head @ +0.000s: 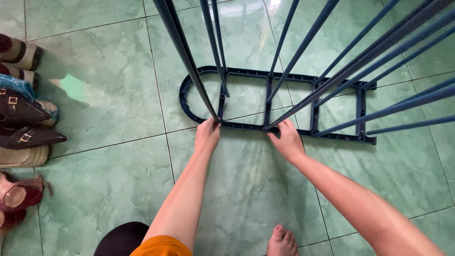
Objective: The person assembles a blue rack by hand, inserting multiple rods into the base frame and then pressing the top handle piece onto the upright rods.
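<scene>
The left hand (207, 134) and right hand (286, 140) each grip the near rail of a dark blue plastic rack base (246, 127) on green floor tiles (109, 95). Blue rods (303, 52) rise from it; shoes (23, 123) line the left edge.

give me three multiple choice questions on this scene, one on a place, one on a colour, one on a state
1. Where do the shoes lie?
A. left edge of the floor
B. inside the frame
C. right of the frame

2. What colour is the plastic rack base frame?
A. red
B. dark blue
C. white

3. How do the hands meet the frame?
A. both raised clear
B. one only
C. both on its near rail

Answers:
1 A, they line the left side of the green tiled floor.
2 B, frame and upright rods are dark blue.
3 C, left hand and right hand rest on the near rail.
</scene>
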